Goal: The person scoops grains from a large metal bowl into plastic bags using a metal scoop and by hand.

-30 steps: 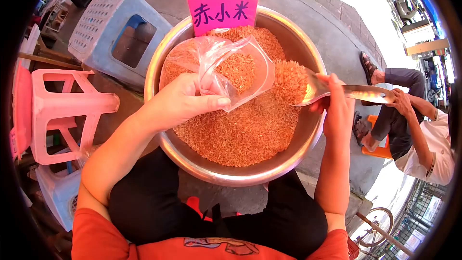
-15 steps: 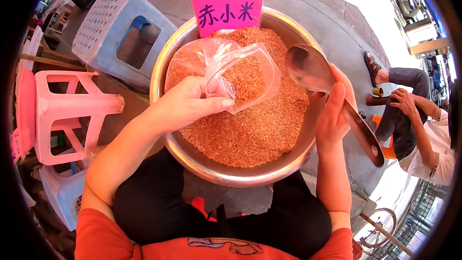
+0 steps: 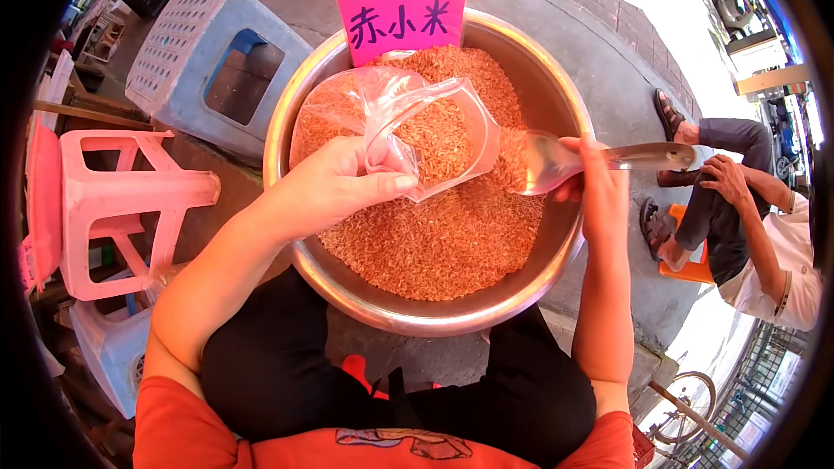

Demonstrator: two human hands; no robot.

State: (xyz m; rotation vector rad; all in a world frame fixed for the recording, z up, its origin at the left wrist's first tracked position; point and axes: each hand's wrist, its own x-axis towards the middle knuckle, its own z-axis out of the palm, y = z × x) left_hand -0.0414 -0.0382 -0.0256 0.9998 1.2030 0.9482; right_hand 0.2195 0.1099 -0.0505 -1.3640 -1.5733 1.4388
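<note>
A wide metal basin full of reddish-brown rice grains stands in front of my knees. My left hand is closed, thumb against fingers, on the edge of a clear plastic bag. Grain fills part of the bag, and its mouth is spread towards the right. My right hand grips a big metal spoon where bowl and handle meet, the handle pointing right. Rice lies in the spoon's bowl, whose tip is at the bag's right edge, above the heap.
A pink handwritten sign stands at the basin's far edge. Blue and pink plastic stools are on the left. To the right sits a person in dark trousers on an orange stool.
My right hand has turned the spoon from tilted to nearly level and brought its bowl down to the bag's mouth. Grain now shows in it. My left hand keeps its grip.
</note>
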